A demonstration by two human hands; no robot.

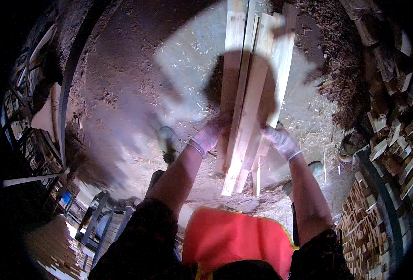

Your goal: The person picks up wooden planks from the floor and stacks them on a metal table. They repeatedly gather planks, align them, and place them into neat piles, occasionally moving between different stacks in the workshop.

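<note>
The dirt floor [136,84] is strewn with sawdust and wood chips, with a sunlit patch [188,60] amid deep shadow. Stacks of cut wood blocks [393,121] rise at the right, and a dark curved rail [71,74] runs along the left beside dim racks [19,116].

Hard sunlight from above: ground [178,60] blown out pale in a lit patch, with a sharp dark shadow of the person's head and arms falling across the planks [248,93] and dirt. Strong motion blur on the ground at centre-left, and both gloved hands, left hand [209,135] and right hand [281,140], are soft and overexposed. Heavy fisheye: black vignette at the corners, stacked wood [393,130] at right bends and sinks into dim shade.
</note>
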